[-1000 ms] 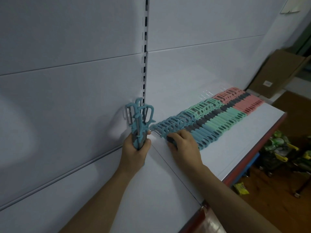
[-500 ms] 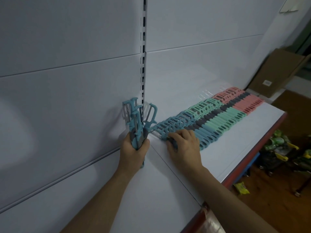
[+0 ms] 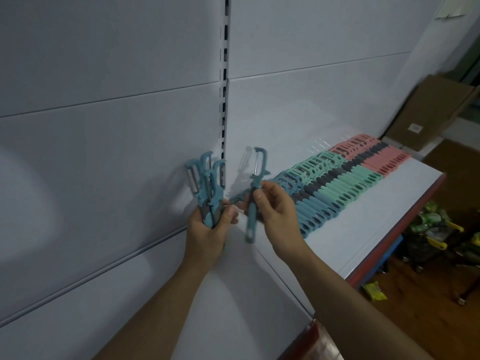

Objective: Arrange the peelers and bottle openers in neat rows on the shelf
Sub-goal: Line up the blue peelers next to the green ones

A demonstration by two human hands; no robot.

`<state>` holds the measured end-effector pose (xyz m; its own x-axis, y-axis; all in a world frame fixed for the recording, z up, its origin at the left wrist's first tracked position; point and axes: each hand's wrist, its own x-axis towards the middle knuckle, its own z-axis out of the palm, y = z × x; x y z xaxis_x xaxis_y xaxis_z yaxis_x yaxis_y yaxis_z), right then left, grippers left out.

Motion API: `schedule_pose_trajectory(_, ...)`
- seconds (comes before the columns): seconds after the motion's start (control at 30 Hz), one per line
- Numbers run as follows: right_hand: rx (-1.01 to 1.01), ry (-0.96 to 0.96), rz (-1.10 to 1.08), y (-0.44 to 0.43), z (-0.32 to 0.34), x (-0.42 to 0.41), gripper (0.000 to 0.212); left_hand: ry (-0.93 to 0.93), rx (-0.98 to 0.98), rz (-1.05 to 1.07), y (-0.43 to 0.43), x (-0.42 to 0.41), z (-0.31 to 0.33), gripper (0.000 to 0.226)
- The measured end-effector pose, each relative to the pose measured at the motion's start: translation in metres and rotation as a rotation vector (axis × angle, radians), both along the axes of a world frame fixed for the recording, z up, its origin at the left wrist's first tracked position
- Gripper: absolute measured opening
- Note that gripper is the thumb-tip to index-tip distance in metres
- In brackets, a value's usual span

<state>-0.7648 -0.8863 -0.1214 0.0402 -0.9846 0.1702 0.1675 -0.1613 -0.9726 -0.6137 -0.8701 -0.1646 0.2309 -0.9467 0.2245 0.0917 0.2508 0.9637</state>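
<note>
Roughly three blue plastic peelers (image 3: 205,187) are gripped as a bunch in the left hand (image 3: 207,236), below the slotted upright (image 3: 225,100). One slim peeler (image 3: 251,224) - steel-bladed - is pinched by the right hand (image 3: 279,211), right of that upright.

1. Loads of bare shelf (image 3: 363,224) along the front, between the rows of peelers (image 3: 337,193) and the red edge (image 3: 405,220). Easy pass for a hand there.
2. Also open on the near-left stretch of shelf, under both forearms.
3. Blocked toward the back: rows packed tight from mid-shelf to the far right, close up to the back panel (image 3: 104,152).
4. Tight in the middle: left hand (image 3: 207,235) gripping a bunch of peelers (image 3: 206,183) just beside the slotted upright (image 3: 225,100), right hand (image 3: 279,211) pinching a single peeler (image 3: 251,222) upright, only a narrow gap between them.
5. Cardboard box (image 3: 428,113) standing past the far right end.
</note>
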Motion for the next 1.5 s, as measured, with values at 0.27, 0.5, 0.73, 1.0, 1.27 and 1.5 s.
schedule_pose_trajectory(0.27,-0.039,0.552,-0.211,0.009,-0.015,-0.031,0.024,-0.008,-0.103,0.078,-0.004,0.001,-0.003,0.013)
schedule_pose_trajectory(0.5,-0.209,0.900,-0.259,0.012,-0.010,-0.037,0.021,-0.001,-0.106,0.047,-0.006,0.004,-0.007,0.023)
schedule_pose_trajectory(0.73,-0.317,1.130,-0.203,0.015,-0.017,-0.025,0.017,-0.101,-0.099,0.092,-0.011,0.004,-0.013,0.024)
schedule_pose_trajectory(1.0,-0.324,1.251,-0.184,0.013,-0.020,-0.019,0.024,-0.132,-0.078,0.108,-0.016,0.006,-0.017,0.029)
schedule_pose_trajectory(1.27,-0.354,1.279,-0.223,0.011,-0.029,-0.019,0.020,-0.122,-0.058,0.088,-0.013,0.005,-0.016,0.028)
schedule_pose_trajectory(1.5,-0.349,1.299,-0.232,0.012,-0.032,-0.019,0.017,-0.119,-0.030,0.078,-0.013,0.005,-0.016,0.021)
